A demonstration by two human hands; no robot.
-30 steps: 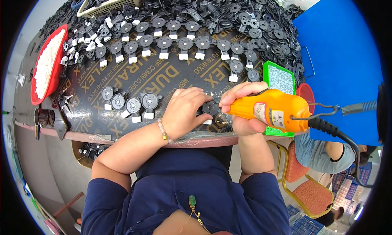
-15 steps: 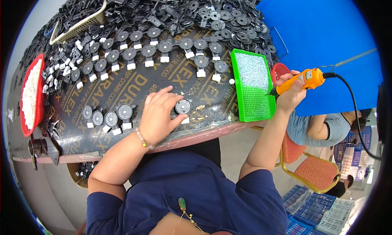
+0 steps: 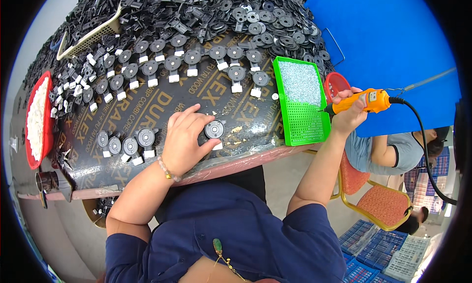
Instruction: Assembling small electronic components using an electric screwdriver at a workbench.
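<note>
The dark brown plywood board [image 3: 162, 106] serving as the work surface carries large gold printed lettering across its face. A green rectangular screw tray [image 3: 301, 102], its upper half filled with small silvery screws, lies at the board's right edge; a red round dish [image 3: 336, 84] sits just beyond the tray. A red tray of white clips [image 3: 37, 118] lies at the board's far left. The left hand [image 3: 187, 138] rests on the board left of the green tray, fingers loosely spread, thumb and forefinger touching a black round disc assembly [image 3: 215, 130] with a white clip. The right hand [image 3: 350, 113] is wrapped closed around an orange electric screwdriver [image 3: 361, 101], held over the tray's right edge near the red dish. Compared with one second ago, the screwdriver has moved off the disc assembly to the tray. Rows of finished disc assemblies [image 3: 191, 64] and a pile of loose black parts [image 3: 206, 13] lie beyond the left hand. A blue panel [image 3: 393, 47] stands right of the tray.
</note>
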